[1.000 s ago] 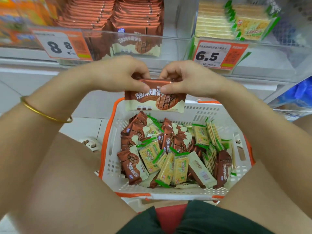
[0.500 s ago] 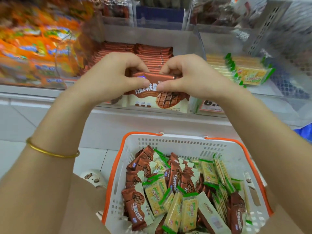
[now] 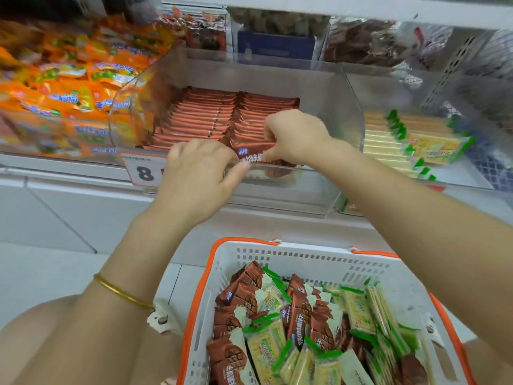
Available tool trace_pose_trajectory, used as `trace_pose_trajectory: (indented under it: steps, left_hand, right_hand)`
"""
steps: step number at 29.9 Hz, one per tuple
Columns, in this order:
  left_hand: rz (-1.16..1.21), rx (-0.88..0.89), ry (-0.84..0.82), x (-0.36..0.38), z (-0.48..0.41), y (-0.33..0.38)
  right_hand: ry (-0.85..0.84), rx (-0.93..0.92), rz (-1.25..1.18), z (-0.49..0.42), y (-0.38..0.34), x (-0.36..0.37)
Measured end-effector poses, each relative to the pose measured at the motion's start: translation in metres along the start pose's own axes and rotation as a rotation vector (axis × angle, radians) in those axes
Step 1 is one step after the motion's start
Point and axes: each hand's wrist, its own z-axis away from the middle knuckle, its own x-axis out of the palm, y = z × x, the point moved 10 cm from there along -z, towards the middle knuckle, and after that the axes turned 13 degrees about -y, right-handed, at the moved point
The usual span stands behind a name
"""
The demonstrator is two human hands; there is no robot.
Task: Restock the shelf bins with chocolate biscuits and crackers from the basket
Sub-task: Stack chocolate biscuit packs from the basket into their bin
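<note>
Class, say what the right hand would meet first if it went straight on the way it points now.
Probably the biscuit rows in the bin, just beyond the right hand and its pack; depth is unclear.

The chocolate biscuit pack, held above the basket a second ago, is now carried up and forward by the left hand and right hand and lowered inside the front wall of the clear bin.

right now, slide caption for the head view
A chocolate biscuit pack pinched by left hand and right hand at the clear bin, basket below
</note>
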Motion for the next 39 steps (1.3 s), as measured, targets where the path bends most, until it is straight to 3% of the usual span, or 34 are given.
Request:
trace_pose_trajectory:
  steps: [4,11,14,19,22,26,29,35,39]
  left_hand:
    - [-0.021,0.009,0.012,0.002,0.003,0.0]
    - [-0.057,0.04,0.026,0.004,0.004,0.002]
    - [-0.037,0.112,0.143,-0.012,0.013,0.016]
    - [-0.002,0.333,0.383,-0.034,0.052,0.083]
    - [0.055,0.433,0.227,0.013,0.06,0.124]
    - [0.025,0.587,-0.189,0.112,0.079,0.176]
    - [0.017,0.64,-0.396,0.159,0.092,0.2]
    - [0.066,0.67,-0.454,0.177,0.088,0.221]
    - [0.077,0.661,-0.473,0.182,0.08,0.227]
  right_hand:
    - [0.035,-0.03,0.247,-0.004,-0.015,0.0]
    - [0.042,-0.076,0.264,-0.005,-0.015,0.005]
    - [0.005,-0.051,0.155,0.011,-0.011,-0.009]
    - [0.202,-0.111,-0.29,0.118,0.008,-0.036]
    - [-0.04,-0.085,-0.441,0.164,0.033,0.034]
    - [-0.65,0.003,-0.278,0.208,0.067,0.19]
    - [-0.96,-0.006,-0.222,0.242,0.089,0.272]
    - [-1.162,-0.053,0.116,0.277,0.118,0.317]
    - [-1.078,-0.087,0.303,0.277,0.121,0.33]
